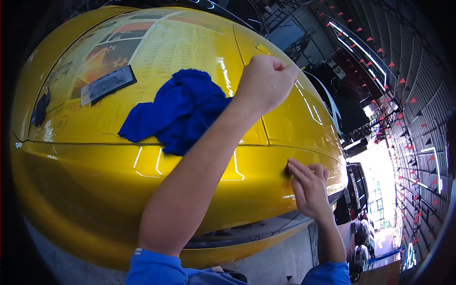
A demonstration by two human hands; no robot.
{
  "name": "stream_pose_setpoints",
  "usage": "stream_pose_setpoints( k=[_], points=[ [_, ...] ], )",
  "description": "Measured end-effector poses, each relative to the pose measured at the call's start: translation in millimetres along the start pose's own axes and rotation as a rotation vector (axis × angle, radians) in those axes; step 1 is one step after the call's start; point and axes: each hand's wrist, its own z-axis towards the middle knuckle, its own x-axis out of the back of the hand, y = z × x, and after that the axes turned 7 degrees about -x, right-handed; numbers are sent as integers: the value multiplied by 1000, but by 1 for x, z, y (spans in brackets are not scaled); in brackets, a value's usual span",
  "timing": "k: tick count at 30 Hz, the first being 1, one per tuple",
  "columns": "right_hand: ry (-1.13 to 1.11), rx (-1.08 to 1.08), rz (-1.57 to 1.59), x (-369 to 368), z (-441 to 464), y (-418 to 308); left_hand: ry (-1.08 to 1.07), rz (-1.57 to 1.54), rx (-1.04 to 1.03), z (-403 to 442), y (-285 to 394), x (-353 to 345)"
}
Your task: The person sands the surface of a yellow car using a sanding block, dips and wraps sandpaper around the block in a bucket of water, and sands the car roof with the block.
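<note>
My left hand (268, 83) is curled into a fist over the yellow car panel, with nothing showing in it. Lower right, my right hand (309, 187) has its fingertips at the glossy yellow panel (199, 199), at a small dark thing too small to make out. A crumpled blue cloth (183, 109) lies on the panel, partly behind my left forearm. Left of the cloth, a grey flat block (109, 85) with a dark edge rests on a printed sheet (161, 42). A dark object (41, 108) lies near the panel's far left.
Panel seams run across the yellow bodywork. A dark opening (247, 236) lies along its near edge, above the grey floor (285, 254). At the right stand a dark vehicle (354, 190) and tyres (362, 232). Strip lights and red pennants hang under the roof.
</note>
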Motion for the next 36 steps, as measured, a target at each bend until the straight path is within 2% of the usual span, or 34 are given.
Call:
stream_pose_setpoints(
  k=[11,14,17,20,24,27,30,34,36],
  points=[
    [16,-25,13,-7,5,6,-8,-43,52,-5,8,6],
    [27,56,-1,-5,5,0,10,-43,44,-2,12,9],
    [40,-38,27,-8,16,11,19,-50,62,-7,18,10],
    [25,39,-15,-4,8,-5,12,-69,53,-5,14,9],
    [40,-66,49,-10,20,13,32,-55,80,-8,22,10],
    [32,2,28,-6,10,1,24,-72,38,-3,17,11],
    [47,-64,45,-11,22,15,29,-103,73,-5,19,12],
    [39,30,0,-9,12,3,31,-85,30,-2,15,13],
    [47,-9,14,-10,20,11,28,-103,42,-4,16,11]
  ],
)
